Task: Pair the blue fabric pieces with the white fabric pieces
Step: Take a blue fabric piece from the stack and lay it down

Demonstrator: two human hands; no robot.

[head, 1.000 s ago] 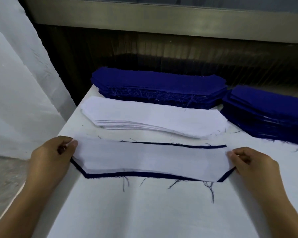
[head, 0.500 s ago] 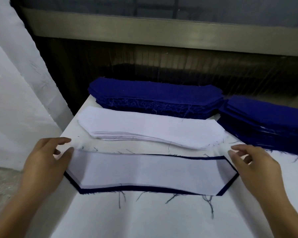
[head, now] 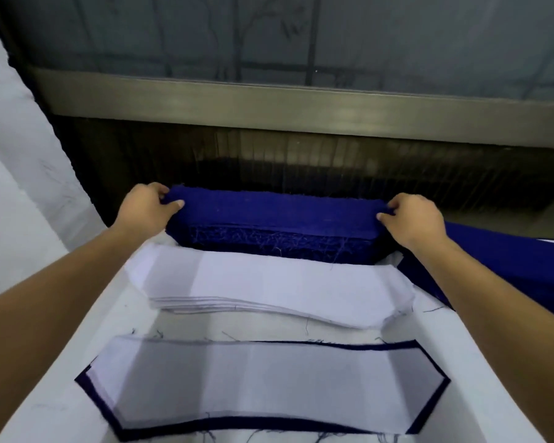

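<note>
I have the top blue piece [head: 269, 207] of the blue stack [head: 279, 243] by both ends. My left hand [head: 144, 211] pinches its left end between the thumb and curled fingers [head: 160, 190], and my right hand [head: 413, 220] pinches the right end the same way. Both arms reach straight out, backs of the hands up. Nearer me than the blue stack, the white stack [head: 269, 286] lies on the counter [head: 55, 407]. Nearer still, a white piece [head: 253, 378] lies on a blue piece [head: 123, 433].

Paired pieces [head: 263, 385] lie nearest, thin stack [head: 279, 289] behind, thick stack [head: 275, 212] farthest.
</note>
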